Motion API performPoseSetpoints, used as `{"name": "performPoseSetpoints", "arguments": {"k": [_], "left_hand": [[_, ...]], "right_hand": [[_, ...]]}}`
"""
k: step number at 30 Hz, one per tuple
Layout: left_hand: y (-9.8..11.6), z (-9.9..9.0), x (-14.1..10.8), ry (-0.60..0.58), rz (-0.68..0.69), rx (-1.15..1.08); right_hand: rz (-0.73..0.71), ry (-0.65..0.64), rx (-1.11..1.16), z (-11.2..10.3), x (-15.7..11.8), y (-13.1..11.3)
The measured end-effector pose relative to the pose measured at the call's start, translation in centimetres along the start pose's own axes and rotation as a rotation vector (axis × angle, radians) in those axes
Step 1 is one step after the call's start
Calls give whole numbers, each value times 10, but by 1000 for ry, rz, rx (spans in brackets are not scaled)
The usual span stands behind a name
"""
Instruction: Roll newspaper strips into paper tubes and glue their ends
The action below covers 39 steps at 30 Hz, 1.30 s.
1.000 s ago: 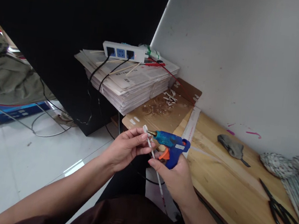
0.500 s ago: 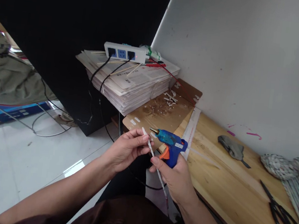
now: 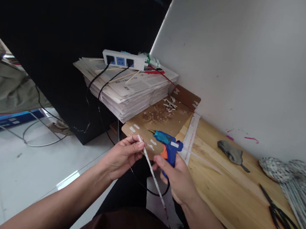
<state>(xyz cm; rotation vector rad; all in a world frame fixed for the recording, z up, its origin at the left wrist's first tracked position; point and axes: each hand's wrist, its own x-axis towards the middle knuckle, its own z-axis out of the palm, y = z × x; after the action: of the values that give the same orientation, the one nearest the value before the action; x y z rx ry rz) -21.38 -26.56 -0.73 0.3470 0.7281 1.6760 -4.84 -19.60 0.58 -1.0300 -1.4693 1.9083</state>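
The stick point(image 3: 152, 172) and glue gun point(image 3: 164, 138) have drawn apart, so gluing at the tip point(image 3: 140, 139) looks paused. The left hand point(image 3: 124, 155) pinches the stick just below its tip; the stick slants down between the hands; the right hand point(image 3: 181, 178) grips the glue gun.

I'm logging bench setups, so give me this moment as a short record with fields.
left hand: pinches a white stick near its upper end
right hand: grips a glue gun
nozzle: apart from the white stick
power strip: on the paper stack, two plugs in
scissors: on the table
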Motion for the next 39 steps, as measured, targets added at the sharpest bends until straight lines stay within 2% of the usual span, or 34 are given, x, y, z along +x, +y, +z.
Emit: {"name": "performPoseSetpoints", "arguments": {"k": [2, 5, 9, 13, 19, 26, 32, 35, 39], "left_hand": [[2, -2, -2, 13, -10, -5], [4, -4, -6, 43, -44, -1], [5, -7, -10, 15, -58, 26], [6, -8, -12, -46, -43, 76], [2, -6, -12, -59, -76, 128], [-3, -3, -9, -59, -80, 170], [-9, 4, -6, -66, -90, 180], [-12, 7, -7, -72, -103, 177], [-11, 15, -9, -52, -90, 180]], "right_hand": [[4, 41, 54, -6, 18, -6], [104, 23, 118, -14, 52, -14], [239, 17, 184, -10, 91, -20], [283, -22, 231, 5, 111, -20], [276, 40, 248, 11, 129, -22], [338, 17, 175, 8, 113, -38], [325, 120, 186, 10, 95, -50], [264, 123, 176, 12, 86, -47], [81, 19, 124, 3, 57, -32]]}}
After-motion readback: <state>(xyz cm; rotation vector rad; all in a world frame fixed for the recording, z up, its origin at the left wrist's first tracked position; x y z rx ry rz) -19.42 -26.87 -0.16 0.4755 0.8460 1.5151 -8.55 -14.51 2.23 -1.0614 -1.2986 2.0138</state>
